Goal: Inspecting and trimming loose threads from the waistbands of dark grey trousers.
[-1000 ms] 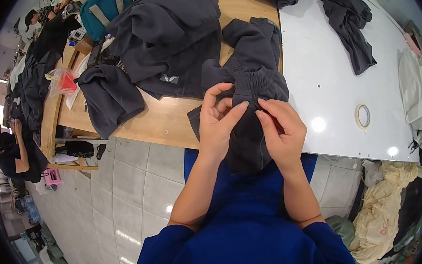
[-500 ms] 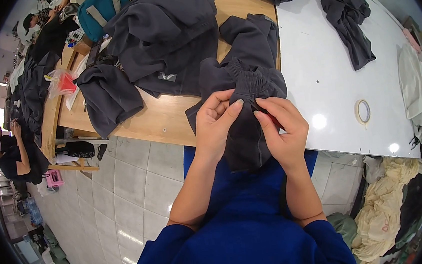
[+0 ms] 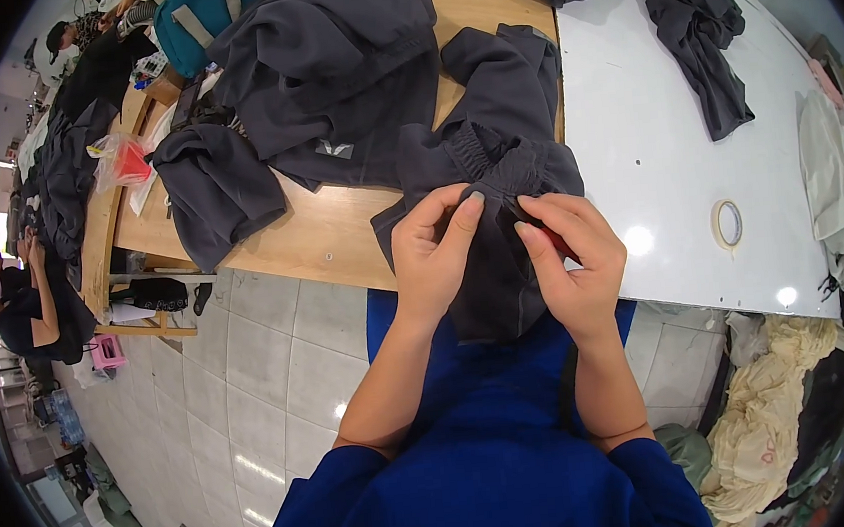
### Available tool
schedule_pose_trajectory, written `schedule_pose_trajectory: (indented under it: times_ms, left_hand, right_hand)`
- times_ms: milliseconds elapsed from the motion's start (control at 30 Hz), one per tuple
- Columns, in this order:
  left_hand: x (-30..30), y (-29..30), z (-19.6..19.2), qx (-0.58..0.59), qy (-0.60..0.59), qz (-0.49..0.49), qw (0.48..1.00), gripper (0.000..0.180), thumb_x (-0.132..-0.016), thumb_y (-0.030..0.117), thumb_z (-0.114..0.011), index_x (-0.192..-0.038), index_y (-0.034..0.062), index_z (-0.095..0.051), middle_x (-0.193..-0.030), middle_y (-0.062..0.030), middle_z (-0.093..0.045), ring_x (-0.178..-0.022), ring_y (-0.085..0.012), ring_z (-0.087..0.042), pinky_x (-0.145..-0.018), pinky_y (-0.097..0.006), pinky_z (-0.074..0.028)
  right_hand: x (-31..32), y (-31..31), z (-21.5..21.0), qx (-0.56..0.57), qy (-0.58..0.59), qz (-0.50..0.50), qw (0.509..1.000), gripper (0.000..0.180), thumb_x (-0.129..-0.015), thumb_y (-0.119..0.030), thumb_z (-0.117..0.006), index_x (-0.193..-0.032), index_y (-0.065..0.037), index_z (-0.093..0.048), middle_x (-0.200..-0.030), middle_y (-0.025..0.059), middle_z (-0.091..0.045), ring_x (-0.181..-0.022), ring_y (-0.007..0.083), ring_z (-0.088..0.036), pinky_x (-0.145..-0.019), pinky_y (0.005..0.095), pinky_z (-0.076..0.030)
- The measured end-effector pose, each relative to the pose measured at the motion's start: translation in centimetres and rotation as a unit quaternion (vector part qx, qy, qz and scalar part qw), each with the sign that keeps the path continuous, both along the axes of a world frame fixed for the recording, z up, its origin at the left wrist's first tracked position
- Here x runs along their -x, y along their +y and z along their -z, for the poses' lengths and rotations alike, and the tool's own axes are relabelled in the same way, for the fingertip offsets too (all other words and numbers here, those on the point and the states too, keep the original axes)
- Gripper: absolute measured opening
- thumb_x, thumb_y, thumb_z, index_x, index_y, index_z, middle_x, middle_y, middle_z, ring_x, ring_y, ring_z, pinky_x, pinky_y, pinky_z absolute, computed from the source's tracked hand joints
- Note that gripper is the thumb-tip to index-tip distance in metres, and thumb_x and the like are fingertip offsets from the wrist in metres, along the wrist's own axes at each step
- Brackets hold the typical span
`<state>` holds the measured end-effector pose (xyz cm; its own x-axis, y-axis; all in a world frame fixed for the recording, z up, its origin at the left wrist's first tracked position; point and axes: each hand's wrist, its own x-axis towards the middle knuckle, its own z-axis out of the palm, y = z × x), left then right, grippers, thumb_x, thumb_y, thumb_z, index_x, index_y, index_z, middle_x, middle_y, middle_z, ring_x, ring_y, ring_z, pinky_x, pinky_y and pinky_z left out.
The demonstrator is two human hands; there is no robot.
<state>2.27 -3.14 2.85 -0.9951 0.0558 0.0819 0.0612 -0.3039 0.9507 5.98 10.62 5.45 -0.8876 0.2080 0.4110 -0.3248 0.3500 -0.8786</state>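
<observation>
A dark grey garment hangs over the near table edge toward my lap, its gathered elastic band bunched just beyond my fingers. My left hand pinches the cloth below that band between thumb and fingers. Close on its right, my right hand is closed, thumb and index fingertips at the same piece of cloth. Inside its palm shows a bit of a small red-handled tool; the rest is hidden by the fingers, so its kind is unclear.
More dark grey garments lie on the wooden table. On the adjoining white tabletop are a tape roll and dark cloth. Cream fabric is heaped at lower right. Another person sits at far left.
My right hand has shifted slightly right, widening the gap between my hands. The gathered band has spread and tipped a little, and the dark tip between my fingers shows less.
</observation>
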Motion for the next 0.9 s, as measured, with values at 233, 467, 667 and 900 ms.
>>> schedule_pose_trajectory:
  times_ms: [233,467,667,900]
  left_hand:
    - [0.14,-0.18,0.51,0.056,0.032,-0.013,0.998,0.01,-0.091,0.009,-0.061,-0.09,-0.0011,-0.062,-0.078,0.002,-0.061,-0.071,-0.0033,-0.05,-0.066,-0.017,-0.04]
    - [-0.03,0.2,0.36,0.081,0.057,-0.022,0.995,0.01,-0.089,0.008,-0.062,-0.089,-0.0018,-0.062,-0.077,-0.0014,-0.062,-0.07,-0.0048,-0.052,-0.064,-0.019,-0.042]
    - [-0.16,0.21,0.21,0.141,0.073,-0.034,0.987,0.01,-0.087,0.007,-0.064,-0.087,-0.0027,-0.061,-0.077,-0.005,-0.062,-0.07,-0.0091,-0.055,-0.065,-0.021,-0.043]
    - [-0.13,0.28,0.24,0.133,0.077,-0.026,0.988,0.01,-0.087,0.008,-0.064,-0.088,-0.0025,-0.062,-0.078,-0.0053,-0.063,-0.07,-0.0102,-0.056,-0.065,-0.022,-0.043]
  right_hand:
    - [-0.17,0.34,0.12,-0.018,0.023,0.017,0.999,0.023,-0.073,0.004,-0.071,-0.096,0.001,-0.069,-0.09,0.0122,-0.066,-0.075,0.0197,-0.064,-0.068,0.0248,-0.051]
    - [-0.07,0.13,-0.03,-0.053,0.046,0.004,0.998,0.022,-0.073,0.003,-0.071,-0.095,0.001,-0.069,-0.089,0.0119,-0.066,-0.074,0.019,-0.064,-0.065,0.025,-0.051]
    - [0.34,0.32,0.1,-0.045,0.028,0.027,0.998,0.022,-0.073,0.003,-0.071,-0.095,0.001,-0.069,-0.089,0.012,-0.066,-0.074,0.0185,-0.064,-0.064,0.0252,-0.051]
    - [0.56,0.34,0.38,-0.049,0.036,0.025,0.998,0.022,-0.071,0.003,-0.072,-0.093,0.0,-0.07,-0.088,0.0111,-0.067,-0.075,0.0204,-0.064,-0.065,0.0264,-0.051]
